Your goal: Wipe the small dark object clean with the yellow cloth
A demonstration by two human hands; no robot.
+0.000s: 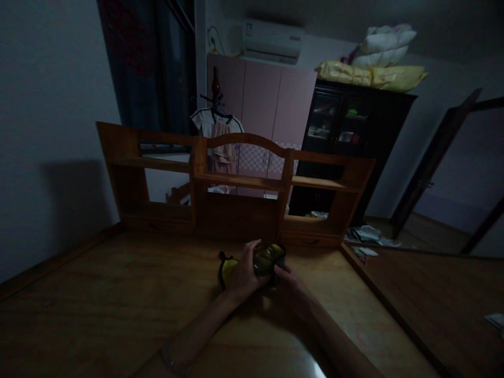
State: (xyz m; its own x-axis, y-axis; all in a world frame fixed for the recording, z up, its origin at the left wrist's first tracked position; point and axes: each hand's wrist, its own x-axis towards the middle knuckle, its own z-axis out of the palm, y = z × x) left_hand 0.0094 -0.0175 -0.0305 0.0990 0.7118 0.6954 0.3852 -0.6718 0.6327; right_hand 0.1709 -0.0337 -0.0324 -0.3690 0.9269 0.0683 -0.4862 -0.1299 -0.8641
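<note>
At left, the open-backed compartments of a wooden shelf unit (157,165), standing along the far side of the bench (118,294), frame part of a wooden chair (179,194) behind. Next, a white shirt with dark trim (205,122) and a pink garment (222,144) hang before a pink wardrobe (260,100). On the bench, nearer than the unit's central section, a yellow piece with dark edging (228,271) lies just beside the left hand (244,272), whose fingers curl closed around a glossy dark-olive shell (263,260); whether piece and shell are joined cannot be told. The right hand (289,281), partly closed, grips the shell's lower right edge between thumb and fingers, its exact hold obscured by dim light. Farther right, behind the unit's right compartments, a black glass-fronted cabinet (384,136) contains a green item (356,112) and pale, indistinct articles (318,131); yellow-wrapped bundles (370,76) and a stuffed white bag (388,41) lie on its top.
</note>
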